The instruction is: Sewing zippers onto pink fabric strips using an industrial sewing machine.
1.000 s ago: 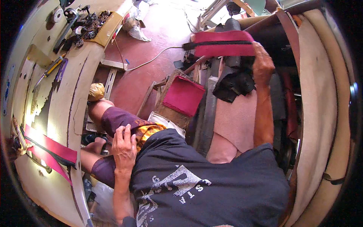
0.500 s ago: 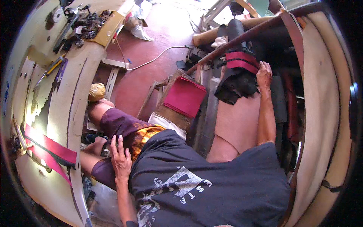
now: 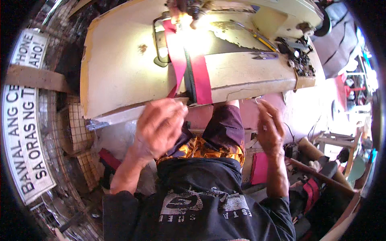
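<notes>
A red strip with a black zipper [image 3: 201, 80] lies under the lit needle area of a sewing machine [image 3: 185, 10], draped toward the table's front edge; a loose red tail [image 3: 175, 80] curves beside it. My left hand [image 3: 159, 128] is just below that edge near the tail, fingers loosely bent, holding nothing that I can see. My right hand [image 3: 269, 124] hovers right of my lap, open, fingers slightly curled. Glare hides part of the strip at the needle.
The worktable [image 3: 112, 64] carries scissors [image 3: 263, 55], a yellow-handled tool [image 3: 263, 42] and a tray of bobbins [image 3: 301, 60]. A pink-red stack [image 3: 261, 168], another red-and-black piece [image 3: 311, 193] and rolled material [image 3: 321, 160] are at right. A printed board [image 3: 28, 120] hangs at left.
My view has swung round to face the machine table. My right hand has left the red-and-black piece on the side pile and come forward; my left hand has risen toward the table edge.
</notes>
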`<move>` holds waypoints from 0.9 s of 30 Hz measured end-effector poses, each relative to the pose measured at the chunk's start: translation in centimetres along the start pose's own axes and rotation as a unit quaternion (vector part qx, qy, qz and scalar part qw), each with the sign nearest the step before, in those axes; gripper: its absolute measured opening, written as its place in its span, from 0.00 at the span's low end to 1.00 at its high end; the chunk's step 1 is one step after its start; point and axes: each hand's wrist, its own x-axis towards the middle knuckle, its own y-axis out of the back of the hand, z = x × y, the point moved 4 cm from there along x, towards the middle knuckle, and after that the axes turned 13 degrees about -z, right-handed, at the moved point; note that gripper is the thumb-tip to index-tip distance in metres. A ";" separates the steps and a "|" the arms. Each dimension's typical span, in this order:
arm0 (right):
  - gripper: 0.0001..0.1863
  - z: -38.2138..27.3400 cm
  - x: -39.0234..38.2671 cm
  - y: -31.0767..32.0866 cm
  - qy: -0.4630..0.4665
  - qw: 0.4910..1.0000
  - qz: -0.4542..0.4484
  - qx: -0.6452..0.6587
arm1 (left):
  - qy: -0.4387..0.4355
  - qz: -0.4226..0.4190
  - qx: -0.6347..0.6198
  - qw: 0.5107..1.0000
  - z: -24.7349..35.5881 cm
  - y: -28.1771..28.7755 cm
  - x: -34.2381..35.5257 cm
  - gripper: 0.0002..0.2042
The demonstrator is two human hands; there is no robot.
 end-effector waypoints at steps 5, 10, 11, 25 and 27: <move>0.28 -6.6 7.7 -1.9 0.152 0.984 -0.058 0.067 | 0.058 -0.058 0.126 0.989 -3.2 1.5 1.2 0.27; 0.34 -8.1 9.8 -4.8 0.155 0.971 -0.171 0.057 | -0.006 -0.105 0.182 0.978 -5.9 0.0 4.5 0.24; 0.32 -8.2 9.9 -5.4 0.166 0.971 -0.170 0.040 | -0.046 -0.130 0.198 0.970 -6.1 -0.7 5.0 0.22; 0.31 -7.7 9.3 -8.5 0.149 0.985 -0.085 0.010 | 0.015 -0.077 0.021 0.997 -7.2 -4.1 2.6 0.29; 0.30 -7.7 9.2 -8.5 0.155 0.986 -0.068 0.003 | -0.001 -0.085 0.053 0.995 -6.9 -4.4 2.6 0.28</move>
